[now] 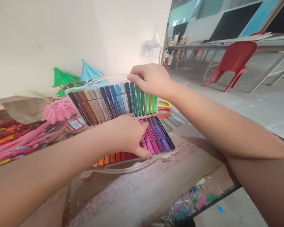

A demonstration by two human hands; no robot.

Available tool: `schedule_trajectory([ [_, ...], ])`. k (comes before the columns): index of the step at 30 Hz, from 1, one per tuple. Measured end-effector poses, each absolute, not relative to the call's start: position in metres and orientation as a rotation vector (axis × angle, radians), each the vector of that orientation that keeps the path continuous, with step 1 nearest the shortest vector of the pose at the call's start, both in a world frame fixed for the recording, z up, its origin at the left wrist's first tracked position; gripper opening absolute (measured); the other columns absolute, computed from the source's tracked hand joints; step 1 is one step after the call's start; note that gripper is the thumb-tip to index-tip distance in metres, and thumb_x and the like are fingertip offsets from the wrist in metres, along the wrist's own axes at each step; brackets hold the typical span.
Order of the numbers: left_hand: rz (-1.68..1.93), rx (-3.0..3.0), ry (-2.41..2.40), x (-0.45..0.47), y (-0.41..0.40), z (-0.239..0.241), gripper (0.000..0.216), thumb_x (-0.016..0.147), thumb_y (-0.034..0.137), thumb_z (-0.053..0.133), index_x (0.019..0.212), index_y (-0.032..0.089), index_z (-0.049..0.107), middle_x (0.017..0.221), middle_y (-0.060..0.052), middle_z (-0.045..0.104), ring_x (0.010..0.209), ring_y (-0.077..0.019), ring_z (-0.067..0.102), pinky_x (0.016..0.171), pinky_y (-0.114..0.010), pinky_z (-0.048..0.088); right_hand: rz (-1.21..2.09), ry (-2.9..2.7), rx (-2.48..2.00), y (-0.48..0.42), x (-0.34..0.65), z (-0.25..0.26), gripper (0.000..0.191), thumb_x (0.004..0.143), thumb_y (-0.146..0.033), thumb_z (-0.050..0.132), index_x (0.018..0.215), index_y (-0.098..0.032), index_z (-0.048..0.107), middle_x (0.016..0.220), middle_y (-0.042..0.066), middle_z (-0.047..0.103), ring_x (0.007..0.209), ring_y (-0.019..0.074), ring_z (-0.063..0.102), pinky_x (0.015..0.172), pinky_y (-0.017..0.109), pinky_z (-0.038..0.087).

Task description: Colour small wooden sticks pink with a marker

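Two halves of an open marker case [166, 155] lie mid-view on the desk [118, 201], the far half tilted up and lined with brown, blue and green pens. Over the near half, the left hand [130, 135] has thumb and index finger apart above pink markers [148, 144]; whether the fingers pinch one cannot be told. At the case's one o'clock, the right hand [151, 78] curls its fingers over the upper edge, their grip unclear. Colored handles [165, 113] sit at three o'clock, a green paper umbrella [65, 77] at ten, pink pipe cleaners [26, 138] at nine, scraps [201, 197] at four.
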State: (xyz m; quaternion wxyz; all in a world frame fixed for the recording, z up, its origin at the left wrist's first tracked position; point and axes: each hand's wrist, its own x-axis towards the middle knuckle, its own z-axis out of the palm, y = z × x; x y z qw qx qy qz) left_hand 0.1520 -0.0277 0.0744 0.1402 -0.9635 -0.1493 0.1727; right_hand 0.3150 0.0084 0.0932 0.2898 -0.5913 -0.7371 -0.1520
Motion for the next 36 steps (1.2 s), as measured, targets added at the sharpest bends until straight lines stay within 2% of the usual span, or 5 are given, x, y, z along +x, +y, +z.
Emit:
schedule_trajectory([
  [11, 0.331, -2.999, -0.436, 0.130, -0.006, 0.078, 0.066, 0.081, 0.055, 0.050, 0.131, 0.013, 0.052, 0.095, -0.011, 0.071, 0.084, -0.0264, 0.067, 0.074, -0.034, 0.049, -0.407, -1.956, -1.548, 0.004, 0.313, 0.093, 0.040, 0.097, -0.042, 0.034, 0.106, -0.021, 0.067, 0.090, 0.005, 0.068, 0.085, 0.0226, 0.058, 0.071, 0.031, 0.033],
  [21, -0.226, -3.134, -0.373, 0.130, -0.013, 0.064, 0.030, 0.100, 0.039, 0.039, 0.092, 0.019, 0.059, 0.085, 0.000, 0.071, 0.078, -0.0144, 0.066, 0.069, -0.024, 0.048, -0.422, -1.947, -1.536, 0.004, 0.309, 0.093, 0.037, 0.095, -0.041, 0.039, 0.098, -0.022, 0.070, 0.081, 0.003, 0.070, 0.076, 0.0205, 0.061, 0.062, 0.029, 0.030],
  [26, -0.507, -3.004, -0.236, 0.111, -0.026, 0.081, 0.049, 0.101, 0.050, 0.024, 0.094, 0.017, 0.060, 0.084, -0.006, 0.071, 0.083, -0.0161, 0.066, 0.079, -0.028, 0.050, -0.361, -2.000, -1.507, 0.000, 0.311, 0.098, 0.035, 0.095, -0.039, 0.041, 0.098, -0.021, 0.070, 0.086, 0.005, 0.072, 0.076, 0.0197, 0.060, 0.062, 0.029, 0.033],
  [31, -0.878, -2.742, -0.662, 0.061, -0.052, 0.129, 0.062, 0.097, 0.063, 0.012, 0.093, 0.024, 0.060, 0.079, 0.000, 0.071, 0.069, -0.0149, 0.065, 0.064, -0.026, 0.048, -0.074, -2.318, -1.370, -0.031, 0.310, 0.122, 0.035, 0.093, -0.044, 0.047, 0.090, -0.019, 0.072, 0.080, 0.004, 0.071, 0.068, 0.0170, 0.059, 0.063, 0.028, 0.040],
  [36, -0.659, -2.429, -1.266, 0.010, -0.038, 0.154, 0.046, 0.097, 0.049, 0.022, 0.086, 0.023, 0.058, 0.058, 0.002, 0.060, 0.055, -0.0169, 0.057, 0.053, -0.026, 0.037, 0.141, -2.731, -0.998, -0.075, 0.273, 0.118, 0.049, 0.083, -0.052, 0.063, 0.123, -0.023, 0.063, 0.106, 0.008, 0.071, 0.086, 0.0225, 0.066, 0.071, 0.030, 0.049],
])
